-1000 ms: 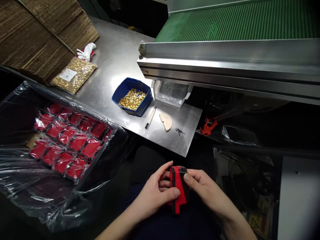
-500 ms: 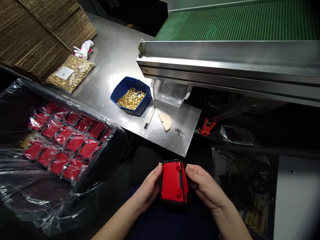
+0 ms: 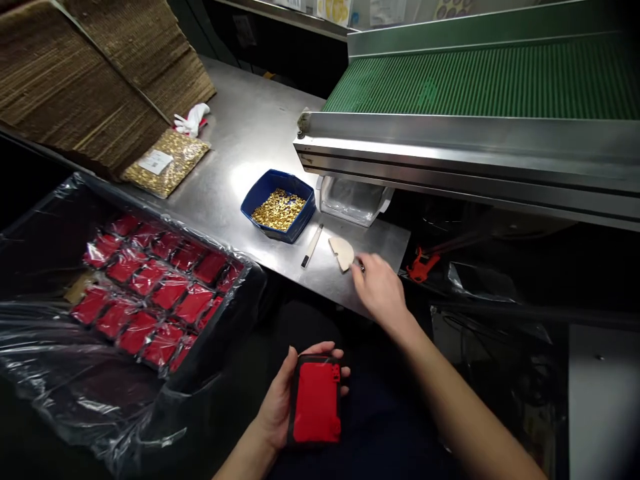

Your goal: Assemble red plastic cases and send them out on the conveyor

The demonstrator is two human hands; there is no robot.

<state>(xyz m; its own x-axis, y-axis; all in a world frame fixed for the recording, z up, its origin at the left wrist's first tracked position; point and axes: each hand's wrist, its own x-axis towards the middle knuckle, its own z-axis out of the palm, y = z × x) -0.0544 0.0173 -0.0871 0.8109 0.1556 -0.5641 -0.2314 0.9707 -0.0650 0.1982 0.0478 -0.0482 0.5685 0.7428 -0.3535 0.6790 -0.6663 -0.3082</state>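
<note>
My left hand (image 3: pixel 277 400) is wrapped round a flat red-and-black case (image 3: pixel 317 403), its thumb on the left edge and fingertips showing past the right edge. Two small red hinge-like pieces sit along the case's right side. My right hand (image 3: pixel 381 287) reaches over the table's near corner, thumb and fingers closed on a small metal tool (image 3: pixel 362 266), mostly hidden by the fingers. Just left of it lies a pale half-round piece (image 3: pixel 342 253) with a notch. Beside that is a slim white-handled tool with a dark end (image 3: pixel 312 247).
A blue bin (image 3: pixel 278 207) of small gold-coloured parts stands on the metal table (image 3: pixel 235 127). At left, a plastic-lined box (image 3: pixel 255 280) holds several wrapped red cases. Behind are a bag of gold parts (image 3: pixel 167 160) and stacked cardboard (image 3: pixel 100 80). A green conveyor (image 3: pixel 475 80) overhangs at right.
My right hand has let go of the case and moved up to the small metal tool on the table. The left hand now holds the case alone, slightly lower and further left.
</note>
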